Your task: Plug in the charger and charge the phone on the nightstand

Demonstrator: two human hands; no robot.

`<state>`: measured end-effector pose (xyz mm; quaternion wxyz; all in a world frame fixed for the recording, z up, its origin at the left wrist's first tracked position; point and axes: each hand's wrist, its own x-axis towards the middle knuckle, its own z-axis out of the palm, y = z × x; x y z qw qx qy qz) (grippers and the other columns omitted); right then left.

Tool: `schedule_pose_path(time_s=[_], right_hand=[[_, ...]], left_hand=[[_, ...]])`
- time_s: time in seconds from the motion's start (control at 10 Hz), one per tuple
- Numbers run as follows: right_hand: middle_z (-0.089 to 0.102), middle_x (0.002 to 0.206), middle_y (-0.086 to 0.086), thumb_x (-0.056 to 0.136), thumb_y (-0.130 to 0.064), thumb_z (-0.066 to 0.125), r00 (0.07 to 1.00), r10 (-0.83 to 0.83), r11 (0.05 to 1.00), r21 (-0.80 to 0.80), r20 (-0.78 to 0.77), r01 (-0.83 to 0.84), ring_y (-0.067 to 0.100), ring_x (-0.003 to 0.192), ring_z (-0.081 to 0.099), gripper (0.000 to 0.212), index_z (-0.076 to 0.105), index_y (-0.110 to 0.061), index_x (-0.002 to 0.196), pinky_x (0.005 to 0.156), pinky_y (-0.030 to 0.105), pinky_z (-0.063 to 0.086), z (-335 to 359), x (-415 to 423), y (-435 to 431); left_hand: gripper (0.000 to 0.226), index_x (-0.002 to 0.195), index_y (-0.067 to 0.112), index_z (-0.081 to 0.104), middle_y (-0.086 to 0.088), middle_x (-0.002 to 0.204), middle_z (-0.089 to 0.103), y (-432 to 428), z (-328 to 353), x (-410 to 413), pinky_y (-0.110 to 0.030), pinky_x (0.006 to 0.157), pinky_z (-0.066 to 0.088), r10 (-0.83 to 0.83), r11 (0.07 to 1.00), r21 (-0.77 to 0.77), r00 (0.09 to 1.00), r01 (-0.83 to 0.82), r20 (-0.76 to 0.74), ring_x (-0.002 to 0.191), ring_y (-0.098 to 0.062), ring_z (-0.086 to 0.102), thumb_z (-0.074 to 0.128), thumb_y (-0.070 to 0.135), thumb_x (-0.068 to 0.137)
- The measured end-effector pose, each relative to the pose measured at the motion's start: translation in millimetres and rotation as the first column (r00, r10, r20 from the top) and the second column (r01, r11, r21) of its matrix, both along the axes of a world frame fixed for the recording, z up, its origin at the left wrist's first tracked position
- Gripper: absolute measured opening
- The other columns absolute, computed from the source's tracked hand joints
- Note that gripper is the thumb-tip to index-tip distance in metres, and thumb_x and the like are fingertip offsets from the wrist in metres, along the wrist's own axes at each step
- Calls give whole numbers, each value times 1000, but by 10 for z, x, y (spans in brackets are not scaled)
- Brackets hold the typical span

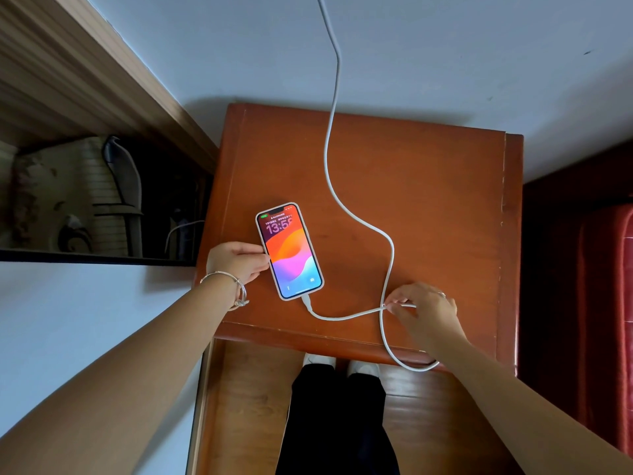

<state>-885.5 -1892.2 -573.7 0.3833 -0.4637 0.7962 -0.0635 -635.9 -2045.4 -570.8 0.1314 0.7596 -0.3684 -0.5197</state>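
Head-worn view, steeply downward, close over the nightstand (428, 183)

The cable (392, 250) exits the frame at the far edge, plug end unseen, and the right hand (424, 313) covers part of its near loop.

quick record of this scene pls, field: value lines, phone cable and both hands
phone: face up on the nightstand, screen lit
cable: white, plugged into the phone's bottom end, leads up out of view; one loop hangs over the nightstand's front edge
left hand: holds the phone's left edge
right hand: pinches the cable near where it crosses itself
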Motion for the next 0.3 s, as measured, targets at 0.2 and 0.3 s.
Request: schedule_pose_path(time_s=[0.2,0.3], right_hand=[[59,83,-15,85,-23,61,998,-58,998,-36,22,59,11,89,51,14,66,-34,77,80,32,28,6,-2,12],[61,81,-16,83,-20,63,994,-88,994,-52,70,92,14,88,55,14,66,-32,76,87,39,40,49,-13,10]], left_hand=[[12,93,9,64,-5,89,69,15,-26,27,-28,71,55,35,999,-18,999,-36,-36,81,-17,68,69,12,82],[12,94,10,64,-4,88,68,25,5,39,-25,68,54,33,999,-35,998,-35,-43,80,-14,68,68,13,83]])
